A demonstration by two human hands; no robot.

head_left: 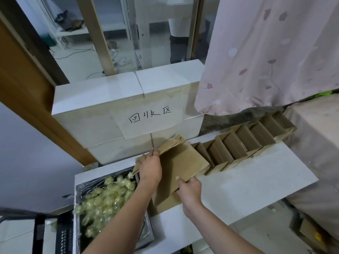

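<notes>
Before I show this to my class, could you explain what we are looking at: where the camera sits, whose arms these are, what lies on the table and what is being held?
There is no machine here. This is one picture from a wide-angle camera worn on a person's head, looking forward and down, so the two bare arms are the wearer's own. The left hand and right hand both grip a brown cardboard carton with loose flaps over the white tabletop. To its right stands a row of open brown cardboard boxes. To the left, a film-lined tray holds pale yellow wrapped sweets. Behind sits a big white box with a handwritten paper label, and a pink flowered curtain hangs at the right.
</notes>
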